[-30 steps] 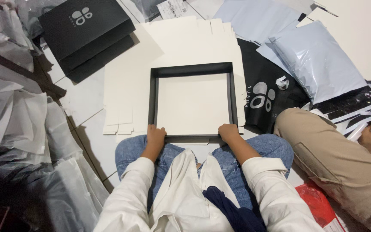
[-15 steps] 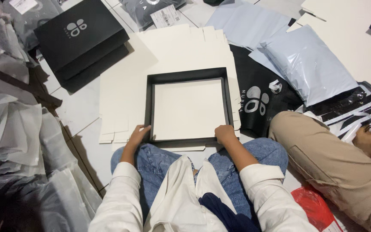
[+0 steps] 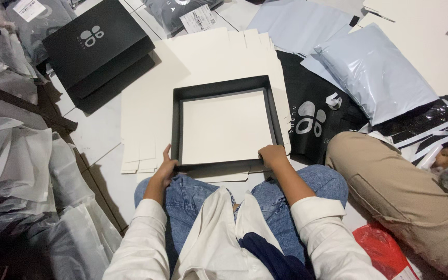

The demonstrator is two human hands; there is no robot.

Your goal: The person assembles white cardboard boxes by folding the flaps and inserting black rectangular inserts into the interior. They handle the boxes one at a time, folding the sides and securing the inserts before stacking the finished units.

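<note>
A shallow black box with a cream inner floor lies open on a stack of flat cream cardboard sheets, just past my knees. My left hand rests on the box's near left corner, fingers pressed against its outer wall. My right hand grips the near right corner, fingers curled over the rim. Both arms wear white sleeves and my legs are in blue jeans.
Black flat boxes are stacked at the upper left. Grey poly mailers and black printed bags lie to the right. Another person's tan trouser leg sits at the right. Crumpled white tissue paper piles up at left.
My left hand has slid leftward from the middle of the box's near edge to its left corner. The right hand stays on the near right corner.
</note>
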